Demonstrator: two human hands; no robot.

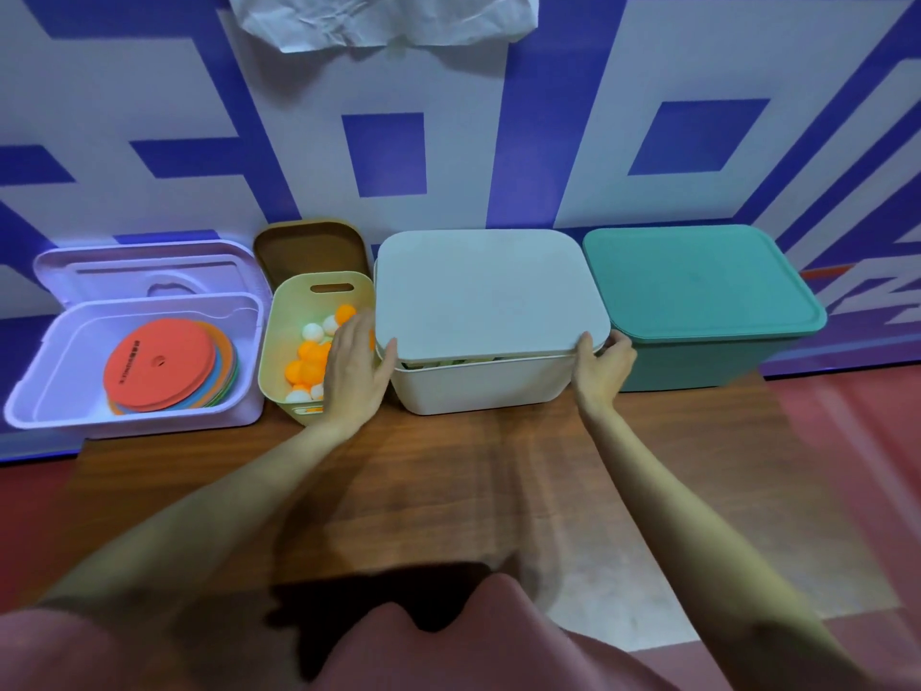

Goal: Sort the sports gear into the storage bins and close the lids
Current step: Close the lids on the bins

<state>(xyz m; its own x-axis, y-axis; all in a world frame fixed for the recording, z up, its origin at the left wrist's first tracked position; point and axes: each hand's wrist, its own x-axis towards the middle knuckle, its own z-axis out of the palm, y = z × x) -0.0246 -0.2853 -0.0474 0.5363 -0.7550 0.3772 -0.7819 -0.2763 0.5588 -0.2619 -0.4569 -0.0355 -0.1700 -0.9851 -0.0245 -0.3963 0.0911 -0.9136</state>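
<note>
A wooden table [448, 491] stands against a blue-and-white patterned wall [299, 142], red floor [847, 441] alongside.

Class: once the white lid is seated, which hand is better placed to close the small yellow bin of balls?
Left hand: it already overlaps the yellow bin; the right hand is beyond the white lid.
</note>
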